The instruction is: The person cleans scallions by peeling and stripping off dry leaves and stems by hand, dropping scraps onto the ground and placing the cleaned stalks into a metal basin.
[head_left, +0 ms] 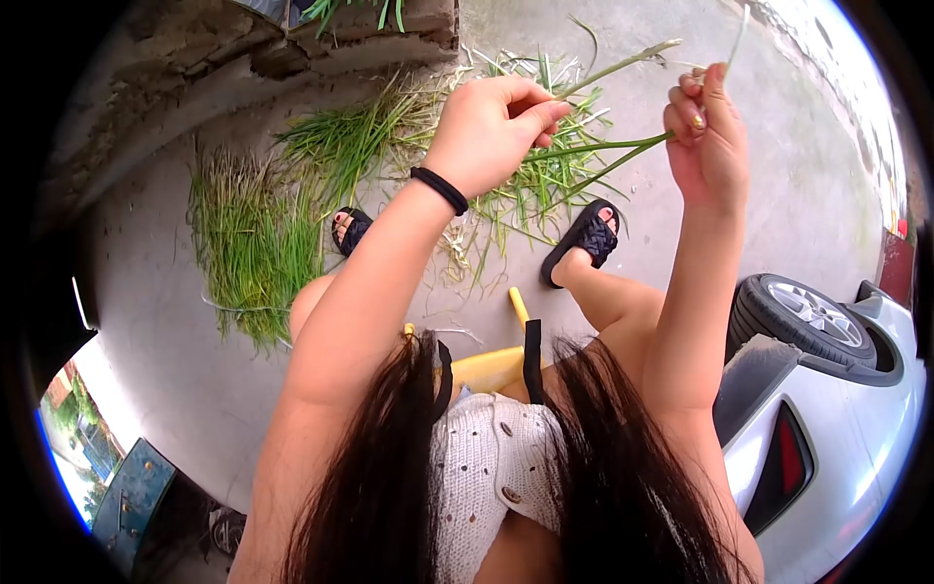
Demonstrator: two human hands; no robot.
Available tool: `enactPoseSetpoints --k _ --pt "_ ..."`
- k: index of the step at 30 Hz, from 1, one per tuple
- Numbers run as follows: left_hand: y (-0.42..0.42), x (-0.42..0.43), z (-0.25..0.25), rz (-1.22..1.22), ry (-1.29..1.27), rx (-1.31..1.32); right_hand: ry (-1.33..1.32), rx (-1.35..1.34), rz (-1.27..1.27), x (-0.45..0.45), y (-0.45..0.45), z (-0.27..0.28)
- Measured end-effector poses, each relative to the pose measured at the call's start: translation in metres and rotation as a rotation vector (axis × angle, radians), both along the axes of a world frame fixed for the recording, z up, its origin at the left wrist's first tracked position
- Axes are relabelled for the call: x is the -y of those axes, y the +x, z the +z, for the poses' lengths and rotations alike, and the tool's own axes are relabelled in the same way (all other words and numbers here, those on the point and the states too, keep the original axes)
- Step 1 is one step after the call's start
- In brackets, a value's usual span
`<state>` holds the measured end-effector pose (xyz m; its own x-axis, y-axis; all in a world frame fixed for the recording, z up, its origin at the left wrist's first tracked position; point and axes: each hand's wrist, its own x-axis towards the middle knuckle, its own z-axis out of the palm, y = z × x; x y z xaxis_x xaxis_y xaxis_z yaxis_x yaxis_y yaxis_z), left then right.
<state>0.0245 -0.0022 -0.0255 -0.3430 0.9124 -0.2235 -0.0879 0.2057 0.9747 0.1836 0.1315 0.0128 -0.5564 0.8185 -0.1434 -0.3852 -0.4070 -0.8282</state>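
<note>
My left hand [494, 128] is closed, its thumb and fingers pinching a long green stalk [618, 68] that looks like a scallion. The stalk's pale end points up and to the right, towards my right hand [710, 136]. Also closed, my right hand pinches a thin whitish strip [740, 39] that sticks up above its fingertips. Long green leaves [608, 148] stretch between the two hands; whether the right fingers grip them is hard to tell. Beneath the hands, loose green stalks [555, 180] lie scattered on the concrete floor.
A thick pile of green stalks [255, 243] lies at the left, with another bunch [360, 131] behind it. Yellow stool parts [486, 370] show between my legs. A silver car [827, 438] with its wheel [812, 311] stands at right. A rough ledge [360, 44] is at upper left.
</note>
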Motion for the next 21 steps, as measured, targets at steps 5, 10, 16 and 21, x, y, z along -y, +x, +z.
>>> enactPoseSetpoints --k 5,10,16,21 --pt "-0.003 0.002 0.003 -0.032 -0.063 0.093 0.046 -0.068 -0.476 -0.040 0.048 -0.001" --pt "0.001 -0.001 0.004 -0.124 -0.039 0.349 0.320 0.426 -0.330 -0.018 0.027 -0.005" --pt "0.010 -0.008 -0.002 -0.127 0.080 0.475 0.381 0.769 -0.021 0.015 -0.007 -0.002" --pt "0.015 -0.011 0.002 -0.062 0.055 0.421 0.392 0.627 -0.098 0.021 -0.018 -0.013"
